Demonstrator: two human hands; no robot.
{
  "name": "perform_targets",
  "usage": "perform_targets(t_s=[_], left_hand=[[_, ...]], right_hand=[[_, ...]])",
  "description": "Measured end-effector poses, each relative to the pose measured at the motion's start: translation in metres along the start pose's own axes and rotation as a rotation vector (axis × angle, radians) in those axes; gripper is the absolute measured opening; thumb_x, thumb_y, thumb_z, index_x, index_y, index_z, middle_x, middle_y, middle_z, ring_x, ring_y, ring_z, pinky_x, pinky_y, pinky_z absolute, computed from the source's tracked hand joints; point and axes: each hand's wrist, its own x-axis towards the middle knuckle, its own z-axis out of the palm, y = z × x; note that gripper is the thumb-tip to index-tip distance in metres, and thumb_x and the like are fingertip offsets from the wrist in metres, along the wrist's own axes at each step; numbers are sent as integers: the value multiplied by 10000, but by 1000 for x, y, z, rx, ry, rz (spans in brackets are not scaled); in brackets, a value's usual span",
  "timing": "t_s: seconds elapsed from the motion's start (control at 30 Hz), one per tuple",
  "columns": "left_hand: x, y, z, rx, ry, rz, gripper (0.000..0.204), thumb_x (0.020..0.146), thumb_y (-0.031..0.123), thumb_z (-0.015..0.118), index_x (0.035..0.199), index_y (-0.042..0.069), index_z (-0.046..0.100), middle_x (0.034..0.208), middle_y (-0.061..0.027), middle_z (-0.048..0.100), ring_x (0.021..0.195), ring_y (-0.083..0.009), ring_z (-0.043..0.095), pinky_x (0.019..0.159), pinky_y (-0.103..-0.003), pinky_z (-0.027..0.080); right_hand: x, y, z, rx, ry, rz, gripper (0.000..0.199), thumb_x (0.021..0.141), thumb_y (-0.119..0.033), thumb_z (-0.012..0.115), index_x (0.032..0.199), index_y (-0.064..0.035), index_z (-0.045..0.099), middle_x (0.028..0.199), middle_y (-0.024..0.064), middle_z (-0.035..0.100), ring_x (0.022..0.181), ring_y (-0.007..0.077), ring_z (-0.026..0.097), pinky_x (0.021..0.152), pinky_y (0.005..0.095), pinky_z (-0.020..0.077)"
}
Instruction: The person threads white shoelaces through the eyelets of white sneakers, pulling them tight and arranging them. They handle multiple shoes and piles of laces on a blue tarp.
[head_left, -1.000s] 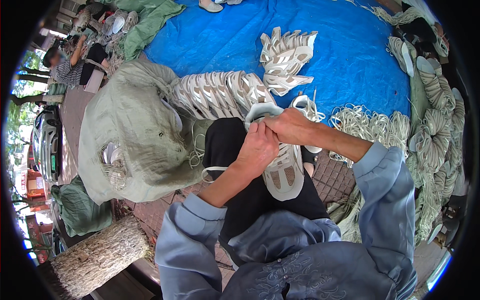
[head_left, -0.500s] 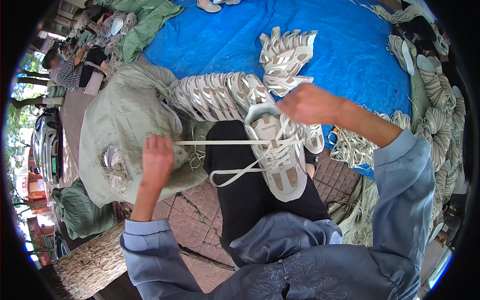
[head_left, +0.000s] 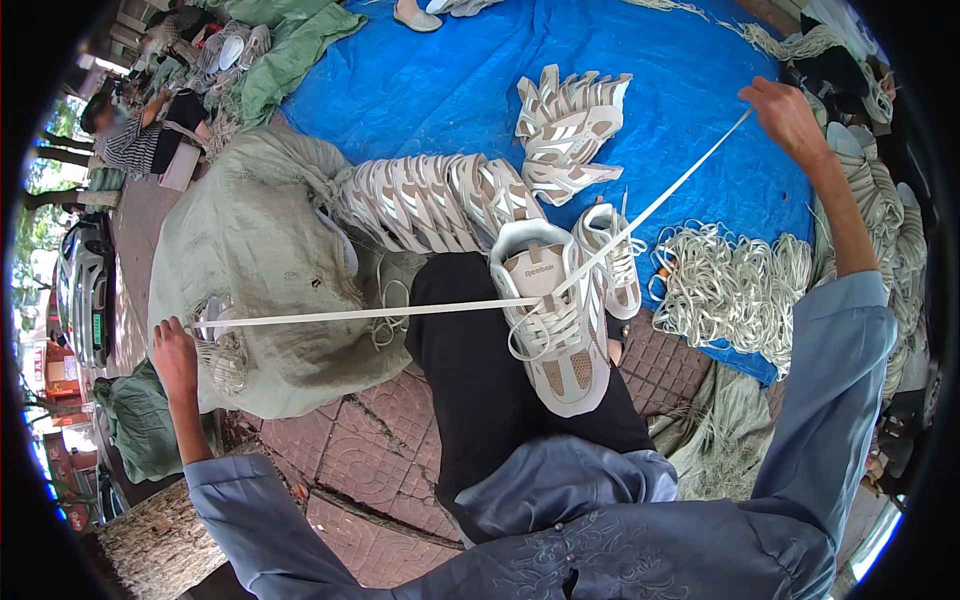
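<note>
A white and beige sneaker upper rests on my lap, toe toward me, laced over its lower eyelets. Both ends of its white shoelace are drawn out taut to the two sides. Far out at the left, my left hand is closed on one end of the lace. My right hand pinches the other end, raised high at the right over the blue sheet. A small loop of lace hangs at the left side of the shoe.
Beyond my knees, a row of stacked shoe uppers lies beside a bulging woven sack. A second laced shoe is just right of my lap. Bundled white laces lie on the blue sheet. A person sits far left.
My hands have spread far apart, the left going outward left and the right up and to the right. The lace now stretches tight on both sides, and its loose loop is smaller.
</note>
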Motion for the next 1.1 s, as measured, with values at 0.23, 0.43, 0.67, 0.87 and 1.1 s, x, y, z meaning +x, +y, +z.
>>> perform_targets(t_s=[0.23,0.43,0.67,0.87,1.1], left_hand=[[-4,-9,-2,-29,-42,28,91,728,-5,457,819,-7,464,791,-159,510,793,-309,531,646,-385,472],[-37,-76,6,69,-114,-89,164,749,-4,442,907,-25,475,843,-172,527,853,-321,533,665,-399,482],[-62,-109,1,29,-140,-151,219,758,-2,436,968,-41,488,913,-197,516,893,-342,506,685,-400,479],[-38,-52,-9,-20,-86,-105,84,769,6,428,846,-6,460,810,-177,539,754,-344,557,594,-409,482],[0,13,-32,-163,-183,-47,153,735,-6,471,887,6,482,829,-175,557,763,-351,573,623,-428,485]], right_hand=[[-13,43,-22,-80,-26,15,161,666,9,490,810,-21,555,778,120,529,685,312,553,596,382,455],[-33,67,-24,-115,-67,109,94,688,-12,471,768,-11,519,780,142,509,702,328,545,609,393,436],[-33,99,-46,-188,-67,170,76,731,-62,442,762,-2,478,769,153,497,739,345,530,617,410,419],[-84,154,-53,-216,-133,268,103,769,-100,406,750,-6,440,735,171,477,727,364,506,604,419,385],[-159,179,-36,-167,-226,373,97,760,-84,400,711,-8,435,708,174,465,675,369,492,586,425,380]])
